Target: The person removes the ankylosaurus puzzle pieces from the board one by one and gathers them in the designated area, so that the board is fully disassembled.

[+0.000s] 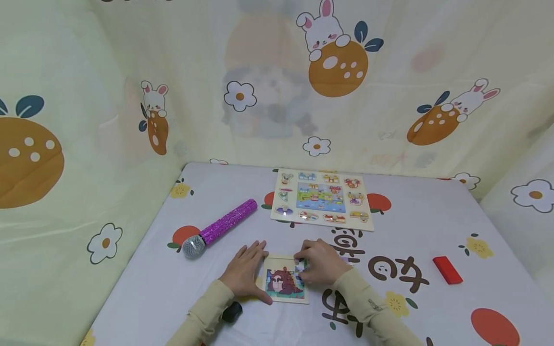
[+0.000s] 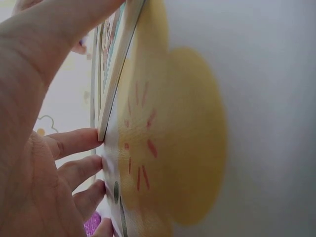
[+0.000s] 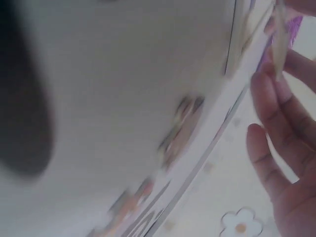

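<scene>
A small square wooden picture puzzle (image 1: 283,281) with a brown-haired figure lies on the table in front of me. My left hand (image 1: 246,271) is spread along its left side, the thumb by the lower corner and the index fingertip touching the upper one. In the left wrist view, the board's edge (image 2: 116,81) runs between that thumb and index finger. My right hand (image 1: 322,262) is over the puzzle's right side. In the right wrist view, its fingertips pinch a thin pale puzzle piece (image 3: 279,54), seen edge-on, its picture hidden.
Behind the puzzle lies a larger peg puzzle board (image 1: 320,199). A purple glitter microphone (image 1: 220,228) is at the left, and a black object (image 1: 232,312) sits beside my left forearm. To the right rests a red block (image 1: 447,270). Printed curtains enclose the table.
</scene>
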Tool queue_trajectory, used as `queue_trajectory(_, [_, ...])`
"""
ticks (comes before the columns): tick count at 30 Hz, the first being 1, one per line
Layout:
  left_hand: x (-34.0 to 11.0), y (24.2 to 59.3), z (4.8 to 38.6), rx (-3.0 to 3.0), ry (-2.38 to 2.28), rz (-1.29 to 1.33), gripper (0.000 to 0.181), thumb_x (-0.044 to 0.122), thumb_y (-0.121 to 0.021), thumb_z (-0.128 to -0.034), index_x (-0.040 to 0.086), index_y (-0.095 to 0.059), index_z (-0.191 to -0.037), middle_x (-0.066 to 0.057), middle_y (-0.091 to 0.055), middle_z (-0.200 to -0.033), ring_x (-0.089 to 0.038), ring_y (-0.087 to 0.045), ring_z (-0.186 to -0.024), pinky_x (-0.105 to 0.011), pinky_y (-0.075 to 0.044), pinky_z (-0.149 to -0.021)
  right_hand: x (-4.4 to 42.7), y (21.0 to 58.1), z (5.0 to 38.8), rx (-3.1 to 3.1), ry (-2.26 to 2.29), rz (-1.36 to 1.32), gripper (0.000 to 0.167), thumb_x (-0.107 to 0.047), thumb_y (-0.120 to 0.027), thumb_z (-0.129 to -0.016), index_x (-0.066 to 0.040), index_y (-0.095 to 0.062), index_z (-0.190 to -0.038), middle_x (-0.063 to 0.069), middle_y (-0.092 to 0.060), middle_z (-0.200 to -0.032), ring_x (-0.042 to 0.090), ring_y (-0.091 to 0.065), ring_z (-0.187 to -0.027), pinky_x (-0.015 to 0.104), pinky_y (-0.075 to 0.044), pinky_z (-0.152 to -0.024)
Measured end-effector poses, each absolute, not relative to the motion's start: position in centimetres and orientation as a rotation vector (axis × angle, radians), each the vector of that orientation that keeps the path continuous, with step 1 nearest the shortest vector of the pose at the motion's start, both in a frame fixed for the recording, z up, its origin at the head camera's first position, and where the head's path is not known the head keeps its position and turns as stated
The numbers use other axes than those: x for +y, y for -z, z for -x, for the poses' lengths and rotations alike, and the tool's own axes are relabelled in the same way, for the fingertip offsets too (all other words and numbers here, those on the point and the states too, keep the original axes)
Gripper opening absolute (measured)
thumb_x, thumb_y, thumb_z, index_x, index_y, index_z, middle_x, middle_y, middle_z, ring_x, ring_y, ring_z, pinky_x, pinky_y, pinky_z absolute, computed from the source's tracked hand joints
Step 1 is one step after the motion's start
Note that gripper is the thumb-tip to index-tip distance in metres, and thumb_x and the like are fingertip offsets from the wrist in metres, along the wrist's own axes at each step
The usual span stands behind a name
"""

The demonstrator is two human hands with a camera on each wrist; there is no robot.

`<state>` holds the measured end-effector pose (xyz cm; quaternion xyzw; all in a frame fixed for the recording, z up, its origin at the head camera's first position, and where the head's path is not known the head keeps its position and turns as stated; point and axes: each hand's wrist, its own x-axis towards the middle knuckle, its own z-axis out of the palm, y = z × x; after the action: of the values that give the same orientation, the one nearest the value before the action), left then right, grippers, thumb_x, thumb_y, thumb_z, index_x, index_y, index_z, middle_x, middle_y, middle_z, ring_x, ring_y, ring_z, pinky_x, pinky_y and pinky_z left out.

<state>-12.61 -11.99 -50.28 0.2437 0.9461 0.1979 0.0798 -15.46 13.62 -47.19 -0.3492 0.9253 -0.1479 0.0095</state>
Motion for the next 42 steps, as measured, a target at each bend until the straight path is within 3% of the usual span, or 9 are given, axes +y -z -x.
queue_trajectory(6, [-11.9, 50.2, 12.7, 2.832, -0.575, -0.717, 0.115, 0.069, -0.083, -0.0463, 0.009, -0.044, -0.136, -0.011, -0.023, -0.158, -0.028, -0.018, -0.147, -0.048, -0.012, -0.121, 17.1, 46.8, 15.6, 2.889, 0.733, 1.072, 0.037, -0.023, -0.080, -0.071, -0.010, -0.075, -0.106, -0.011, -0.056, -0.086, 0.008, -0.047, -0.069, 0.020, -0.039, -0.061])
queue_trajectory(17, [-12.0, 50.0, 12.7, 2.830, -0.556, -0.717, 0.115, 0.069, -0.083, -0.0467, 0.008, -0.044, -0.137, -0.011, -0.023, -0.158, -0.029, -0.018, -0.147, -0.048, -0.012, -0.121, 24.2, 47.7, 14.8, 2.927, 0.850, 0.770, 0.039, -0.015, -0.081, -0.068, -0.007, -0.073, -0.106, -0.008, -0.055, -0.084, 0.010, -0.048, -0.072, 0.021, -0.041, -0.060])
queue_trajectory(30, [-11.8, 50.4, 12.6, 2.820, -0.560, -0.718, 0.115, 0.070, -0.082, -0.0468, 0.009, -0.044, -0.137, -0.011, -0.022, -0.159, -0.028, -0.017, -0.147, -0.048, -0.012, -0.121, 27.1, 48.5, 14.4, 2.916, 0.746, 0.710, 0.039, -0.018, -0.083, -0.070, -0.008, -0.073, -0.106, -0.008, -0.055, -0.086, 0.008, -0.044, -0.071, 0.020, -0.036, -0.059])
queue_trajectory(42, [-11.8, 50.0, 12.6, 2.822, -0.536, -0.696, 0.115, 0.070, -0.082, -0.0467, 0.009, -0.044, -0.137, -0.010, -0.022, -0.159, -0.027, -0.017, -0.147, -0.046, -0.011, -0.121, 27.8, 48.4, 14.6, 2.882, 0.655, 0.596, 0.038, -0.022, -0.083, -0.071, -0.011, -0.074, -0.106, -0.006, -0.055, -0.088, 0.011, -0.045, -0.077, 0.022, -0.039, -0.063])
